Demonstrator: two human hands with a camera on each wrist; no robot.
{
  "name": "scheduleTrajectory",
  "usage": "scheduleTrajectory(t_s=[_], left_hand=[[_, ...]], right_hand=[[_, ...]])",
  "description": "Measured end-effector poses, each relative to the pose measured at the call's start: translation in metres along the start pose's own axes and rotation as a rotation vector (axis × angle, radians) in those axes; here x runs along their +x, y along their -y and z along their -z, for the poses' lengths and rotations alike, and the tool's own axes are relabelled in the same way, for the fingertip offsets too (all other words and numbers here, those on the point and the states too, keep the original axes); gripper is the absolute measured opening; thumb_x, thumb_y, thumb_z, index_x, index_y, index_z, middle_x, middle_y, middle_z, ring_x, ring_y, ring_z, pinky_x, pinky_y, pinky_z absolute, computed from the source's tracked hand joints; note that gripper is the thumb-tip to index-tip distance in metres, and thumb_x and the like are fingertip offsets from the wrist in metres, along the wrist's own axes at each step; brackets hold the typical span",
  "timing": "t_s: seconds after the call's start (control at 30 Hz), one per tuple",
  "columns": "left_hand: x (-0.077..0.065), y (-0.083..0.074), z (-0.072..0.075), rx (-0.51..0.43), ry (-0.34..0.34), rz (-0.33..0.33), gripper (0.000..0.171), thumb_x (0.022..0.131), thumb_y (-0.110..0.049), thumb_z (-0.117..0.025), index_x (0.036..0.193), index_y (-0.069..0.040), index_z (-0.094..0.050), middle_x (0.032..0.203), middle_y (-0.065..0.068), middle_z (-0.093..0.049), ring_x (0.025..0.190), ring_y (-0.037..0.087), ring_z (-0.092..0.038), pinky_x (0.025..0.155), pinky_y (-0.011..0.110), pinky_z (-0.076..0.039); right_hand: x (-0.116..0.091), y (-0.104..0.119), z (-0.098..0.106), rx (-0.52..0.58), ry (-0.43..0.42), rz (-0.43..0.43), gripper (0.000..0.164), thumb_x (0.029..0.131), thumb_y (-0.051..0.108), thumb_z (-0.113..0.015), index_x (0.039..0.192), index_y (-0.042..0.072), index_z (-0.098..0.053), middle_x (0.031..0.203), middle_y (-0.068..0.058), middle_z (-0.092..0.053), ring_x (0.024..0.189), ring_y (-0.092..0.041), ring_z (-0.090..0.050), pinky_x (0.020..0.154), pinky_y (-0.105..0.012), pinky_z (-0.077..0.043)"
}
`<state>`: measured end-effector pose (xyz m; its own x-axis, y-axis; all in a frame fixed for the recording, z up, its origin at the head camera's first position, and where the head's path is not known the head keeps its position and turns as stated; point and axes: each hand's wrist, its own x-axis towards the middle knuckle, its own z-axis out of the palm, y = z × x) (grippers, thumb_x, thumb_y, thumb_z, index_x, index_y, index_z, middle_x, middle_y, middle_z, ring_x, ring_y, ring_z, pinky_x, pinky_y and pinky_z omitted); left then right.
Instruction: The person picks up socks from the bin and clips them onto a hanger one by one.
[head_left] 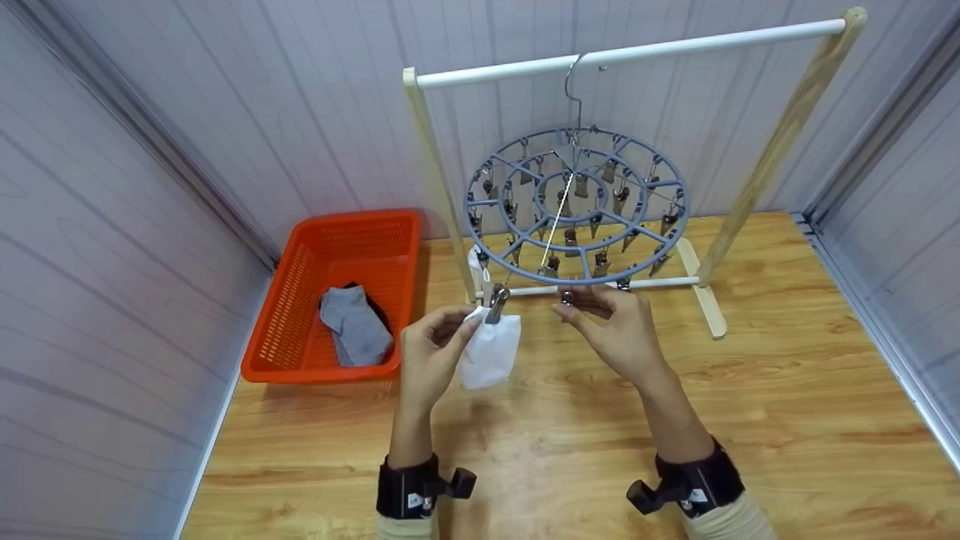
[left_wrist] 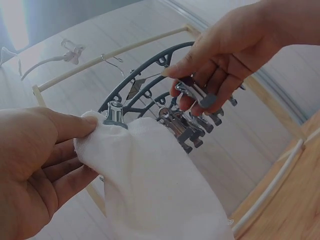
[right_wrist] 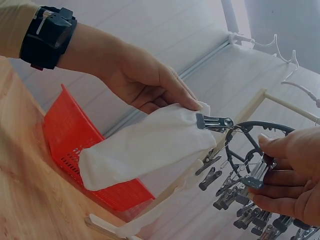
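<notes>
Woodgrain beneath, left hand pinches white cloth, right hand a clip.

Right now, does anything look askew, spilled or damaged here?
No, nothing stands out. A metal clip grips the white cloth, whose edge the left fingers pinch; the right fingers hold another clip; and the orange basket stands upright with a grey cloth inside.

Worn on both forearms: plain light-beige fabric sleeves, ending at the wrists. Fastened at left sleeve's hand-side edge: wide black strap with small white label and stubby black block jutting inward; small red detail at strap's lower edge. Mirrored on right: matching black strap, white label, block. Bare beyond straps: left hand, right hand.
</notes>
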<state>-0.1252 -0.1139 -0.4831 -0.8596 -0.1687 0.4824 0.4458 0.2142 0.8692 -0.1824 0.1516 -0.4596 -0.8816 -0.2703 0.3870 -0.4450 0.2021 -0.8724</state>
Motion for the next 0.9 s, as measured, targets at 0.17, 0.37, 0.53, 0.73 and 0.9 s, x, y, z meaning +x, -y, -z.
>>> scheduleTrajectory(t_s=[0.17, 0.37, 0.53, 0.73, 0.9], left_hand=[[0.0011, 0.0004, -0.0002, 0.001, 0.011, 0.01, 0.012, 0.096, -0.008, -0.08, 0.105, -0.001, -0.08, 0.094, 0.006, -0.079, 0.081, 0.021, -0.073, 0.075, 0.029, -0.061], [0.0011, 0.0028, -0.0003, -0.009, 0.024, 0.017, 0.012, 0.096, -0.009, -0.08, 0.105, 0.0, -0.08, 0.093, 0.007, -0.079, 0.08, 0.02, -0.073, 0.074, 0.028, -0.06], [0.0005, 0.0044, 0.001, 0.004, 0.029, 0.018, 0.013, 0.095, -0.009, -0.081, 0.106, -0.002, -0.08, 0.094, 0.007, -0.079, 0.083, 0.02, -0.074, 0.077, 0.029, -0.061], [0.0013, 0.0059, 0.003, 0.004, 0.029, 0.023, 0.013, 0.096, -0.008, -0.08, 0.107, -0.002, -0.08, 0.095, 0.009, -0.079, 0.085, 0.021, -0.075, 0.078, 0.03, -0.062], [0.0013, 0.0065, 0.0038, 0.015, 0.042, 0.03, 0.014, 0.096, -0.011, -0.08, 0.108, -0.003, -0.08, 0.096, 0.006, -0.079, 0.086, 0.021, -0.075, 0.077, 0.031, -0.063]], right_hand=[[0.0005, -0.0008, 0.001, -0.009, 0.002, -0.011, 0.032, 0.093, 0.019, -0.084, 0.118, 0.0, -0.078, 0.112, -0.006, -0.079, 0.104, -0.02, -0.076, 0.091, -0.027, -0.059], [0.0012, -0.0008, 0.0002, 0.049, 0.011, -0.042, 0.029, 0.093, 0.013, -0.083, 0.117, -0.002, -0.078, 0.109, -0.011, -0.079, 0.097, -0.02, -0.077, 0.085, -0.029, -0.061], [0.0018, -0.0013, -0.0014, 0.094, 0.013, -0.056, 0.024, 0.094, 0.008, -0.082, 0.116, -0.002, -0.078, 0.108, -0.013, -0.079, 0.084, -0.02, -0.078, 0.078, -0.031, -0.063], [0.0018, -0.0022, 0.0, 0.12, 0.028, -0.041, 0.024, 0.094, 0.007, -0.081, 0.116, -0.002, -0.078, 0.106, -0.014, -0.079, 0.087, -0.025, -0.079, 0.079, -0.033, -0.063], [0.0013, -0.0015, 0.0014, 0.152, 0.046, -0.069, 0.025, 0.094, 0.005, -0.081, 0.117, -0.005, -0.077, 0.103, -0.014, -0.079, 0.089, -0.026, -0.078, 0.08, -0.034, -0.063]])
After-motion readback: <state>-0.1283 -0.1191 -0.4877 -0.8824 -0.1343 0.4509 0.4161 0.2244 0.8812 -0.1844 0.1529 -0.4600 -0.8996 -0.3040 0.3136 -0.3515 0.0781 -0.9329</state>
